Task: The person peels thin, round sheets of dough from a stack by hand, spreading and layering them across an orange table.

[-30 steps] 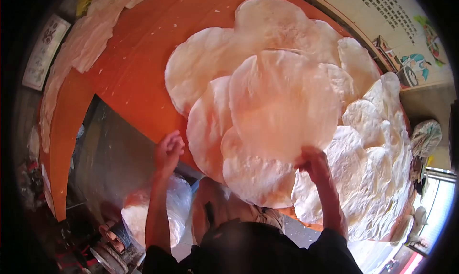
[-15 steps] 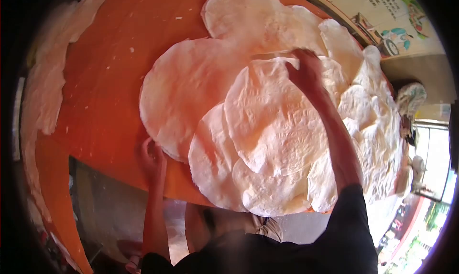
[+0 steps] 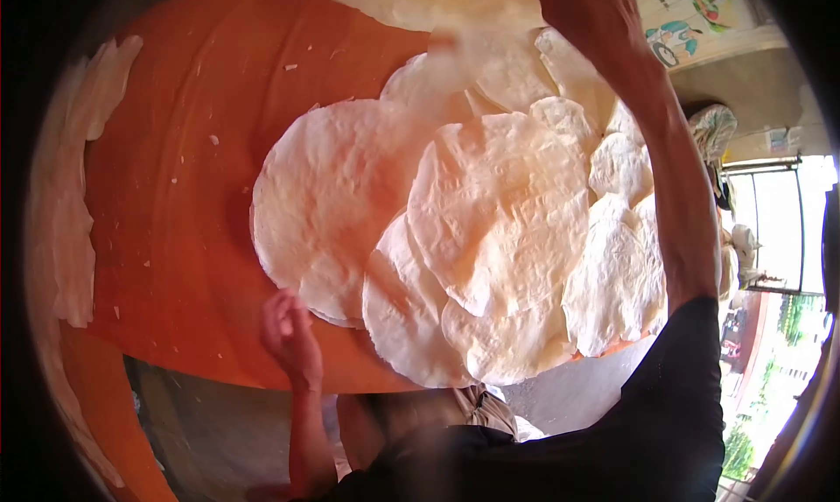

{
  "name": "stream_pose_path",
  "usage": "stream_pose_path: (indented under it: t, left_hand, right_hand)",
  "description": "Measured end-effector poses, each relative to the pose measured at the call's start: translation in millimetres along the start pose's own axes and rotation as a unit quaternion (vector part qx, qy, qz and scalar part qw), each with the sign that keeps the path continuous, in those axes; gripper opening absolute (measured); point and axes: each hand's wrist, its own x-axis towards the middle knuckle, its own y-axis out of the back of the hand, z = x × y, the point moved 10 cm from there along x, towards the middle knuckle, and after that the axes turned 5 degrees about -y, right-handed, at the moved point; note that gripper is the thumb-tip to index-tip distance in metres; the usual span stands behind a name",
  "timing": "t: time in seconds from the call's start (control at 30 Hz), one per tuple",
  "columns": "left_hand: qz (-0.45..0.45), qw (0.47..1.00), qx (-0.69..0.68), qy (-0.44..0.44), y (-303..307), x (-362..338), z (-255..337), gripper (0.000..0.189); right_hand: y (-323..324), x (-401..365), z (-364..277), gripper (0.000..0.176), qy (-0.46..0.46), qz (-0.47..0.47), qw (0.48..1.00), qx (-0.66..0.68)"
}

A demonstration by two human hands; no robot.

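Note:
Several thin, round, pale dough-like sheets overlap on the orange table. At the top of the view my right hand, partly cut off by the frame edge, is closed at the right side of another pale sheet, which hangs over the far part of the pile. Beside the lower edge of the leftmost round sheet, my left hand has its fingers curled in, and nothing shows in them.
A long strip of pale sheets lies along the table's left side. Small pale scraps dot the orange surface. Beyond the pile stand a wall with coloured pictures and a bright window at the right.
My right hand has moved up and away, and a sheet that lay at the top of the pile is now shifted toward the top edge. My left hand has moved slightly down.

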Motion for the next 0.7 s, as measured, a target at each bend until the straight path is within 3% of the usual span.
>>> stream_pose_path:
  t: [0.03, 0.07, 0.13, 0.2, 0.3, 0.33, 0.4, 0.5, 0.6, 0.7]
  left_hand:
    - [-0.078, 0.996, -0.046, 0.007, -31, 5, 12, 0.025]
    - [-0.155, 0.984, -0.089, 0.02, -63, 7, 24, 0.029]
    - [-0.258, 0.899, -0.325, 0.138, -122, -4, 21, 0.048]
    - [-0.261, 0.842, -0.435, 0.185, -152, -13, 35, 0.054]
    - [-0.285, 0.771, -0.539, 0.182, -166, -15, 9, 0.058]
    - [-0.252, 0.811, -0.485, 0.21, -166, -17, 10, 0.056]
    - [-0.254, 0.855, -0.422, 0.162, -160, -21, -4, 0.051]
    - [-0.224, 0.847, -0.451, 0.171, -155, -27, 17, 0.046]
    - [-0.207, 0.881, -0.397, 0.151, -159, -27, 33, 0.041]
    - [-0.202, 0.891, -0.363, 0.181, -161, -25, 14, 0.037]
  right_hand:
    - [18, -5, -10, 0.009, -0.076, -0.043, 0.996, -0.019]
    - [33, -28, -39, 0.005, 0.015, 0.0, 0.999, 0.031]
    - [28, -80, -87, 0.004, 0.003, -0.12, 0.986, 0.113]
    - [30, -128, -136, 0.007, -0.015, -0.204, 0.938, 0.281]
    - [-16, -203, -189, 0.005, -0.085, -0.318, 0.86, 0.39]
    - [-16, -213, -201, 0.009, -0.059, -0.293, 0.851, 0.433]
    - [-17, -224, -190, 0.014, -0.142, -0.295, 0.784, 0.528]
    - [-32, -242, -184, 0.018, -0.207, -0.279, 0.717, 0.605]
    - [-33, -246, -179, 0.015, -0.233, -0.31, 0.659, 0.644]
    - [-51, -260, -174, 0.013, -0.278, -0.251, 0.638, 0.673]
